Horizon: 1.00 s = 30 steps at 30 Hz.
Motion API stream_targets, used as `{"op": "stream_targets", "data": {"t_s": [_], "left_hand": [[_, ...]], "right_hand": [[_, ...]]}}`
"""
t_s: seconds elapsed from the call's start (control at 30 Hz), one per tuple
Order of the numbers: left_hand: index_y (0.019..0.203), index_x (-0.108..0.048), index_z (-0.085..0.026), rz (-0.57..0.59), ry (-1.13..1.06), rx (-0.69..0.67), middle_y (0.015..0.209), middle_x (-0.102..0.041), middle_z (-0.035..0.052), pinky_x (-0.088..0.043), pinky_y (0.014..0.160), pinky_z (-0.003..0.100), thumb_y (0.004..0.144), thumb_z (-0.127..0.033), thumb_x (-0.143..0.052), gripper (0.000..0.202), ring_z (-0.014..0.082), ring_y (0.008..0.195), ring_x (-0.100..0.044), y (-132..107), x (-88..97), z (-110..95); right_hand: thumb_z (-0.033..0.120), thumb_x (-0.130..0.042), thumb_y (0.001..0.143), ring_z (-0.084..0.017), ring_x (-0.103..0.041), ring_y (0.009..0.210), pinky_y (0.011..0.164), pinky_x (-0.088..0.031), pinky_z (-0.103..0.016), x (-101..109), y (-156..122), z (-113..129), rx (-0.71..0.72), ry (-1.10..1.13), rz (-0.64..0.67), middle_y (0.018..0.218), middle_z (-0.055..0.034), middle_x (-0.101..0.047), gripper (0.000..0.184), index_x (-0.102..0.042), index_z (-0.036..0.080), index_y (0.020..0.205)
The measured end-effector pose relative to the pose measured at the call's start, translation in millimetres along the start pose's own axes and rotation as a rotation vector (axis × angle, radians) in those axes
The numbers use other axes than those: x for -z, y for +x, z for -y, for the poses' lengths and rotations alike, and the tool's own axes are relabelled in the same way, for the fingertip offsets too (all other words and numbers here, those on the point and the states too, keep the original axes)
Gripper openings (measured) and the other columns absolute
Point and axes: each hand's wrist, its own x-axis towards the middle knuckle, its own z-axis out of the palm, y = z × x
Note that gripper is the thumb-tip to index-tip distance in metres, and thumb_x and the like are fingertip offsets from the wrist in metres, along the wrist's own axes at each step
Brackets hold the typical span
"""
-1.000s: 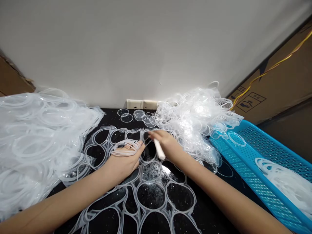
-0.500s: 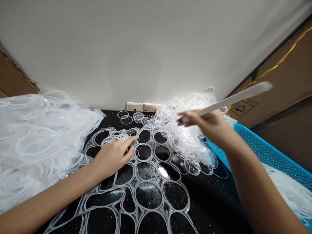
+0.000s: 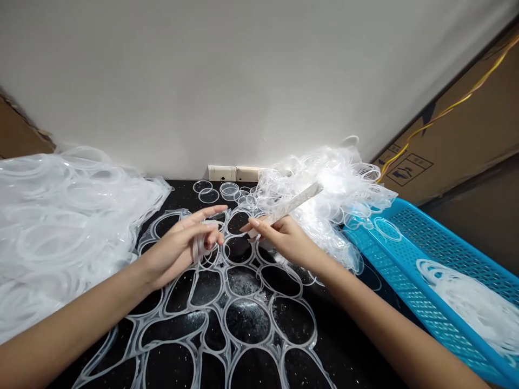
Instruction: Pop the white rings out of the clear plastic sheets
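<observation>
Over webbing [image 3: 224, 321], right hand [image 3: 287, 240] pinching probable file [image 3: 294, 202]

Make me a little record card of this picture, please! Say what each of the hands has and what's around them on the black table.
Left hand: holding thin clear plastic rings
Right hand: pinching a pale flat stick
Under the hands: a web of clear plastic ring frames
Surface: black speckled counter
Beside the hands: two heaps of clear plastic rings
Right side: blue perforated plastic tray
Behind: wall socket plate
</observation>
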Motion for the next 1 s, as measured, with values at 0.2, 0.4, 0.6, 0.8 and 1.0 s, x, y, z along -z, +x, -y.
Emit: {"op": "stream_targets", "data": {"t_s": [0.2,0.4,0.6,0.8,1.0], "left_hand": [[0.090,-0.059,-0.026,0.101,0.353,-0.233,0.093,-0.062,-0.0008,-0.043,0.062,0.024,0.077,-0.016,-0.048,0.019,0.0079,0.059,-0.053,-2.0,8.9,-4.7],[0.106,-0.061,-0.025,0.312,1.706,-0.245,0.083,-0.066,0.0043,-0.045,0.063,0.032,0.081,-0.019,-0.036,0.036,0.0186,0.069,-0.060,-12.8,5.3,5.2],[0.107,-0.060,-0.024,0.351,1.992,-0.359,0.084,-0.066,0.0059,-0.042,0.051,0.027,0.079,-0.015,-0.037,0.037,0.0189,0.066,-0.061,-18.0,-0.7,14.9],[0.113,-0.057,-0.019,0.382,2.110,-0.214,0.082,-0.067,0.0080,-0.039,0.047,0.026,0.078,-0.012,-0.039,0.040,0.0198,0.065,-0.061,-24.7,-12.8,13.7],[0.106,-0.060,-0.018,0.364,2.117,-0.273,0.075,-0.066,0.0065,-0.039,0.047,0.024,0.074,-0.009,-0.041,0.038,0.0180,0.061,-0.061,-26.3,-13.2,15.2]], "right_hand": [[0.036,-0.043,0.086,-0.012,-0.059,0.063,0.060,-0.044,-0.024,-26.8,0.4,-18.3,0.023,-0.150,0.152,0.068,-0.0040,-0.065,0.033,-0.064,0.015,0.071],[0.033,-0.040,0.088,-0.012,-0.059,0.063,0.062,-0.043,-0.024,-31.2,0.4,-24.6,0.082,-0.184,0.121,0.066,-0.0024,-0.064,0.033,-0.064,0.015,0.076],[0.028,-0.040,0.088,-0.011,-0.056,0.061,0.060,-0.042,-0.023,-31.4,-0.1,-23.7,0.128,-0.214,0.102,0.064,-0.0010,-0.061,0.029,-0.063,0.016,0.075],[0.026,-0.039,0.089,-0.010,-0.052,0.060,0.059,-0.042,-0.023,-31.7,-1.1,-22.3,0.256,-0.315,0.086,0.064,-0.0015,-0.058,0.030,-0.056,0.015,0.068],[0.023,-0.038,0.090,-0.014,-0.056,0.072,0.065,-0.047,-0.027,-41.1,-6.5,-23.9,0.476,-0.579,0.057,0.077,-0.0078,-0.062,0.026,-0.060,0.013,0.080]]}}
